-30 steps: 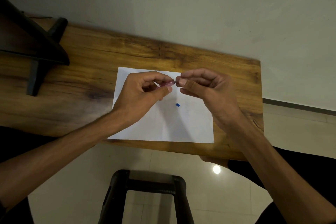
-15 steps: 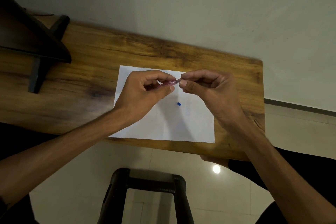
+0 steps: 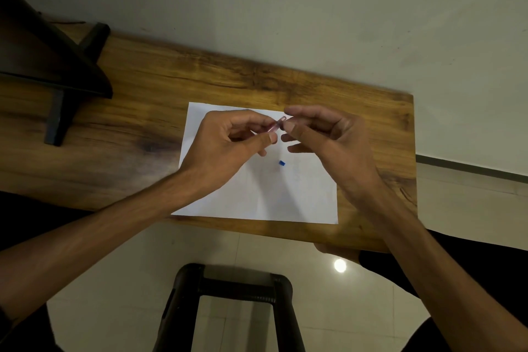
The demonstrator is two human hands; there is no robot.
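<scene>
We are pinching a slim pink piece [image 3: 276,125] between the thumb and forefinger of our left grip [image 3: 228,146], and our right grip [image 3: 328,140] is nipping its other end the same way, spare fingers curling loosely. The piece is hanging in the air between both grips. Just below them a tiny blue bit [image 3: 282,163] is lying on a white sheet [image 3: 257,200], which is resting on the wooden worktop [image 3: 143,123]; well left of the grips a black stand [image 3: 57,66] is sitting
</scene>
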